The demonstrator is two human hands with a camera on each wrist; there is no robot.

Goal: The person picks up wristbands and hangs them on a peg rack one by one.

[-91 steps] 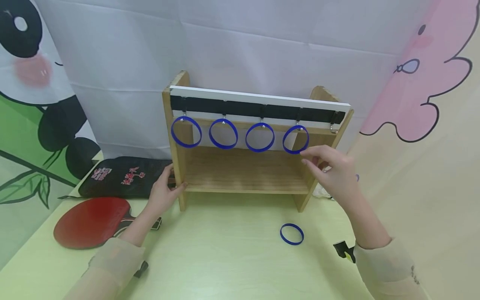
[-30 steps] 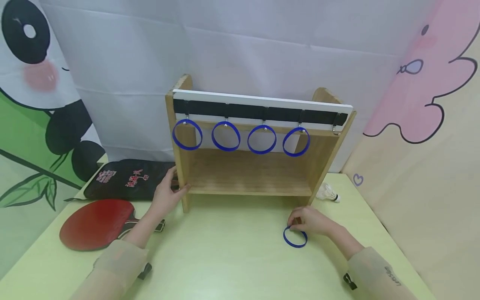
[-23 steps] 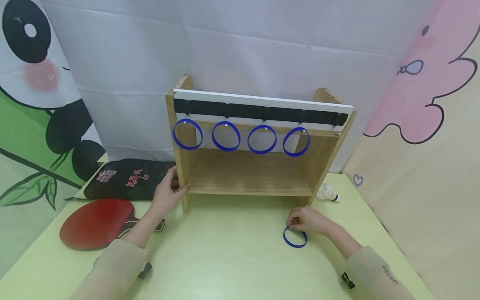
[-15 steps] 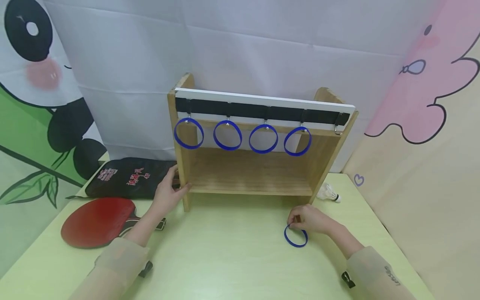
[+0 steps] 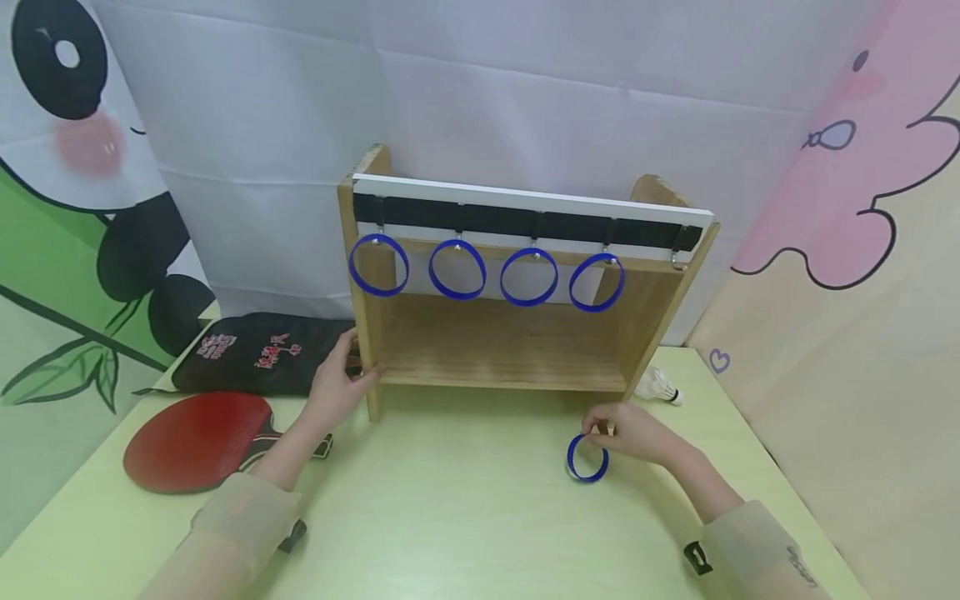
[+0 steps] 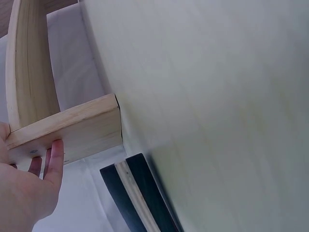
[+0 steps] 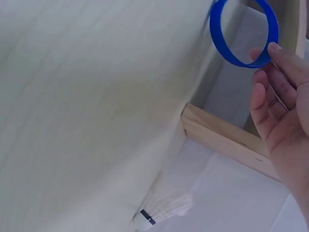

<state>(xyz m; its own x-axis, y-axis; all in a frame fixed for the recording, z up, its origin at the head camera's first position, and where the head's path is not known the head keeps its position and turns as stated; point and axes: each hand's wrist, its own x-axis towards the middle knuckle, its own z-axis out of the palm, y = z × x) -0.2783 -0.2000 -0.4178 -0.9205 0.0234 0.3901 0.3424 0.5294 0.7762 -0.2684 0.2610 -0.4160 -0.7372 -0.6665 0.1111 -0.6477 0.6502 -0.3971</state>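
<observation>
My right hand (image 5: 633, 432) pinches a blue wristband-like ring (image 5: 572, 463) between thumb and fingertips. In the right wrist view the blue ring (image 7: 218, 38) stands tilted up, and the right hand (image 7: 285, 96) grips its edge. A wooden shelf rack (image 5: 502, 342) stands at the table's back; several like rings, such as this blue ring (image 5: 557, 277), hang from hooks on its white and black bar (image 5: 480, 218). The rightmost hook (image 5: 677, 260) bears no ring. My left hand (image 5: 336, 387) holds the rack's left side panel, thumb in front; the left wrist view shows the left hand (image 6: 36, 186) around the wood.
A red table tennis bat (image 5: 197, 442) lies on the left of the table (image 5: 450, 517), its handle partly behind the left forearm. Behind it lies a black case (image 5: 255, 354). A shuttlecock (image 5: 658, 387) rests by the rack's right leg. A printed cloth (image 5: 510, 100) hangs behind.
My right hand came down from the hanging rings to the one on the table, pinched it and has now tilted it up. The left hand stays on the rack.
</observation>
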